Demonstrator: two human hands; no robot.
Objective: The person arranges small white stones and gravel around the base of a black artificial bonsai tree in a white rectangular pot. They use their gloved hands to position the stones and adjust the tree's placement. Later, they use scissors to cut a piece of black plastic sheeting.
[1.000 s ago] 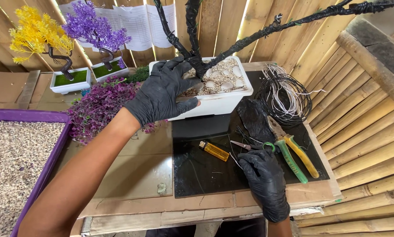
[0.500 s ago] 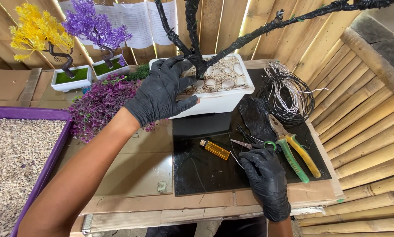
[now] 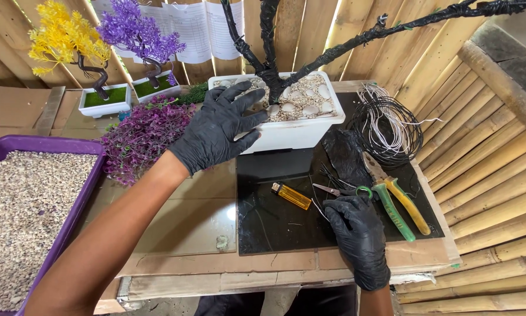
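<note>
Your left hand [image 3: 219, 130], in a black glove, lay spread wide with fingers fanned against the near left corner of the white planter [image 3: 286, 126], palm pressed to its wall and fingertips reaching over the rim onto the pebbles and shells [image 3: 301, 102] inside; it gripped nothing, only braced the pot. The planter stood at about twelve o'clock on the table, at the far edge of the black mat [image 3: 286, 210], and from its middle rose the black-wrapped tree trunk [image 3: 269, 55], with one long bare branch [image 3: 403, 26] running off toward two o'clock. Your right hand [image 3: 356, 231], also gloved, rested low on the mat at about five o'clock, fingers curled over the green loop handle of the small scissors [image 3: 336, 190]; whether it had truly closed on them I could not tell. Just to the right of that hand lay the pliers [image 3: 394, 202] with one green and one yellow grip, and just to its left the yellow lighter [image 3: 291, 196]. A coil of wire [image 3: 389, 126] sat at two o'clock, beside the planter. At ten o'clock lay a heap of purple foliage [image 3: 143, 137], and beyond it two small finished trees, one yellow tree [image 3: 67, 44] and one purple tree [image 3: 137, 35]. The purple tray [image 3: 40, 146] of gravel filled nine o'clock.
</note>
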